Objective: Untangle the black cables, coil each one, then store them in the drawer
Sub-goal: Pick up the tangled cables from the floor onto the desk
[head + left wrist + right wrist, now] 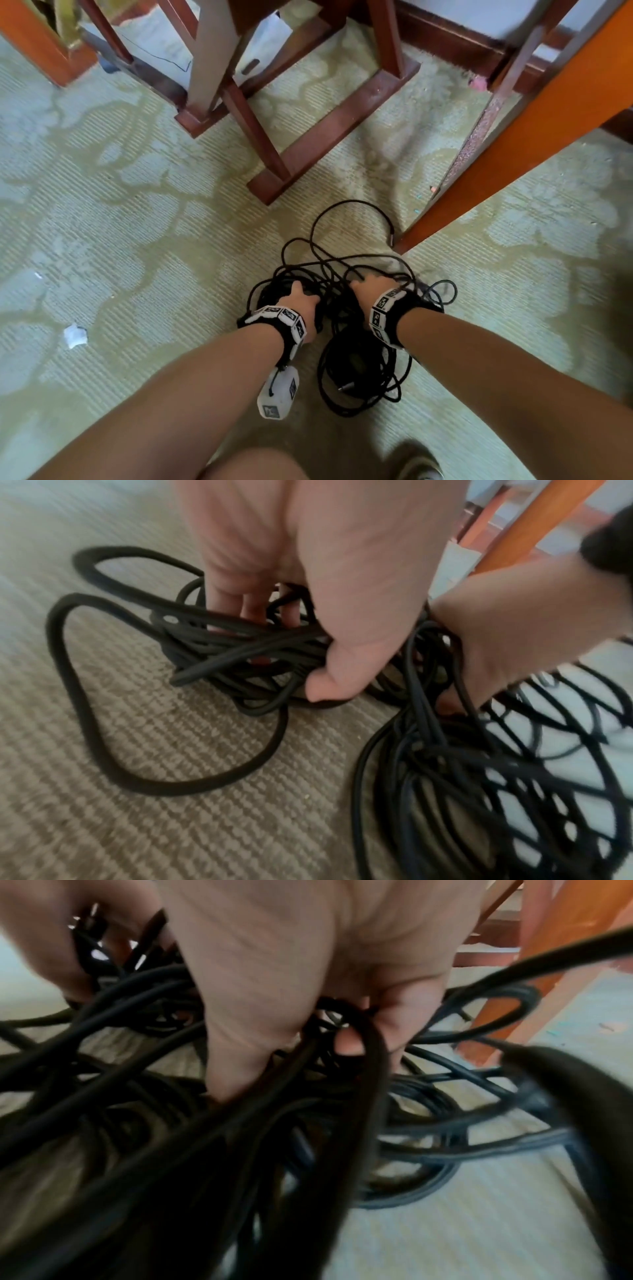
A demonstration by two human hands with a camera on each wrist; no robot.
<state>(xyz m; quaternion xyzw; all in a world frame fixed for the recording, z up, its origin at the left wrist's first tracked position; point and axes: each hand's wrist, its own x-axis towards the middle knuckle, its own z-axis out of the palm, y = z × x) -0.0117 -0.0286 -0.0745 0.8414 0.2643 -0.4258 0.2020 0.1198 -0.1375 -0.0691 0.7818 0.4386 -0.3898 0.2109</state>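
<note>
Tangled black cables (346, 308) heaped on patterned carpet (137, 240), beside orange wooden leg (513, 144). Left hand (301, 299) fingers (253, 607) curled, clamped round bundle of strands. Right hand (371, 286) fingers (349, 1042) hooked round several strands. One loop reaches toward dark chair base (308, 150).

Right hand (308, 988) gripping tangled black cables (240, 1123), carpet (479, 1218) beneath
</note>
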